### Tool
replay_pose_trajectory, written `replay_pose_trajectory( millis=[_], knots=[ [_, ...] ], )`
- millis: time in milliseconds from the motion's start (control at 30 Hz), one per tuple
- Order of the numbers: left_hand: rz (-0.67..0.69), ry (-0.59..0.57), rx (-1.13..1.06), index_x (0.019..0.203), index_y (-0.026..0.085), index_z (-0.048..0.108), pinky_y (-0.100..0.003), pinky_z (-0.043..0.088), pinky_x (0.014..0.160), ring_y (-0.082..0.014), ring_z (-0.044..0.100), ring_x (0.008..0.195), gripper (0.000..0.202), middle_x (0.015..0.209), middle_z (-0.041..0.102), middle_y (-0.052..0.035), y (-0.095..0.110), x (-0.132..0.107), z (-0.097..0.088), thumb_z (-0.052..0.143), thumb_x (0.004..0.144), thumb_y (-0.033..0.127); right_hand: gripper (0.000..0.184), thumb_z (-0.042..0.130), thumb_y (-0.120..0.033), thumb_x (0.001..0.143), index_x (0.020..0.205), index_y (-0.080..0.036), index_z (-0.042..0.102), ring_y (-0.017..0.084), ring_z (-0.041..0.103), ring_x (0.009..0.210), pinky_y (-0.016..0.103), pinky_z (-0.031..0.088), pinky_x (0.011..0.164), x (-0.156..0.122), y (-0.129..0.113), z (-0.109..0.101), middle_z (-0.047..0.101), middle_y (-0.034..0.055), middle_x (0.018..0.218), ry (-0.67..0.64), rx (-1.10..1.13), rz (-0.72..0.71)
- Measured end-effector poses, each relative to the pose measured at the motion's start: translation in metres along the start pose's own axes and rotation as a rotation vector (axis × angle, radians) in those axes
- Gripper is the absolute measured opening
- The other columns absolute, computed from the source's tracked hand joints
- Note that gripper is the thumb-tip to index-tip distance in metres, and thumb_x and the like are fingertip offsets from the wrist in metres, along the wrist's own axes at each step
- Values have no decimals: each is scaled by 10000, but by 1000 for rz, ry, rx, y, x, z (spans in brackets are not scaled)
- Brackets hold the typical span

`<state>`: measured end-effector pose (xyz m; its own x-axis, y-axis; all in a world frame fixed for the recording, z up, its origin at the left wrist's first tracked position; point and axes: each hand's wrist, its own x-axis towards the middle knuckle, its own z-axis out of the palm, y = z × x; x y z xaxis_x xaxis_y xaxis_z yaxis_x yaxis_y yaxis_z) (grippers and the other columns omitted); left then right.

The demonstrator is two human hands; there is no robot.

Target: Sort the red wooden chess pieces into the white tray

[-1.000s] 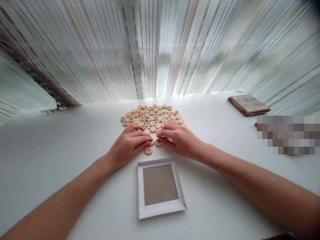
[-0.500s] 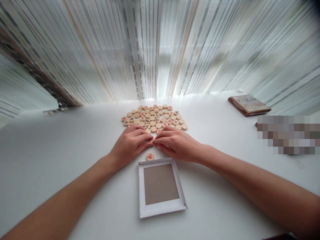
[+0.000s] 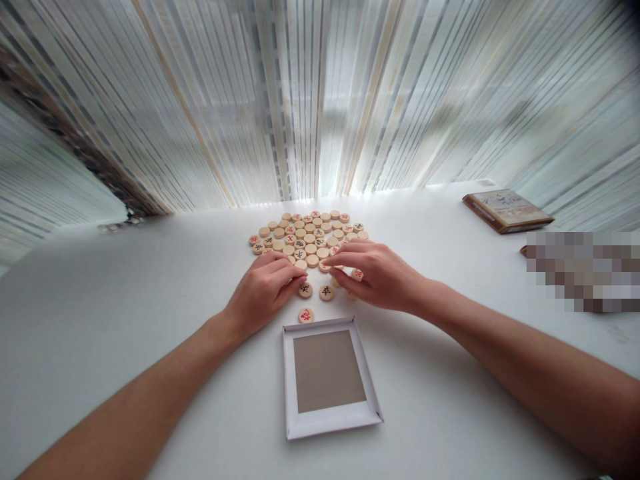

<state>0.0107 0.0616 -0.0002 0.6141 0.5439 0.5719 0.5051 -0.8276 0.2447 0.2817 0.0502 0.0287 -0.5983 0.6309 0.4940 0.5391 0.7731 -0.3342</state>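
Several round wooden Chinese chess pieces lie in a cluster on the white table, some with red or black characters up, some plain side up. My left hand rests at the cluster's near left edge, fingers curled together, fingertips at a black-lettered piece. My right hand is over the near right edge with thumb and fingers apart; its index fingertip touches a red-lettered piece. Between the hands lies another black-lettered piece. A red-lettered piece lies alone nearer me. Some pieces are hidden under my right hand.
A shallow white box tray with a brown bottom stands in front of me. A brown-edged box sits at the far right, with a blurred-out item nearer. A striped curtain hangs behind the table.
My right hand has moved right and slightly away from my left hand, and its fingers have opened. Two black-lettered pieces now show between the hands. The view has shifted slightly.
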Motion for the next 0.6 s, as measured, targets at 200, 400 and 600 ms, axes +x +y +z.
replay_pose_trajectory(
  millis=[200, 400, 600],
  knots=[
    [-75, 78, 24, 1085, 179, 814, -426, 570, 952, -259, 698, 985, 182, 1035, 804, -104, -3, 2, 0, 640, 1058, 224, 152, 713, -236, 941, 928, -198, 859, 193, 719, 700, 300, 526, 656, 4, 20, -49, 815, 53, 817, -8, -70, 349],
    [-61, 14, -19, 1133, 216, 837, -470, 577, 1002, -281, 682, 1095, 202, 1123, 831, -94, -4, 4, 3, 655, 1045, 217, 160, 707, -163, 954, 991, -174, 862, 193, 720, 766, 304, 522, 712, 3, 20, -29, 809, 104, 1007, -170, -108, 314],
    [-74, 0, -3, 1093, 201, 825, -456, 576, 999, -276, 675, 1083, 166, 1066, 818, -86, 0, 5, 2, 671, 1030, 206, 178, 673, -144, 955, 985, -167, 847, 211, 704, 821, 303, 492, 712, 0, 16, -10, 768, 115, 1023, -202, -201, 305]
  ],
)
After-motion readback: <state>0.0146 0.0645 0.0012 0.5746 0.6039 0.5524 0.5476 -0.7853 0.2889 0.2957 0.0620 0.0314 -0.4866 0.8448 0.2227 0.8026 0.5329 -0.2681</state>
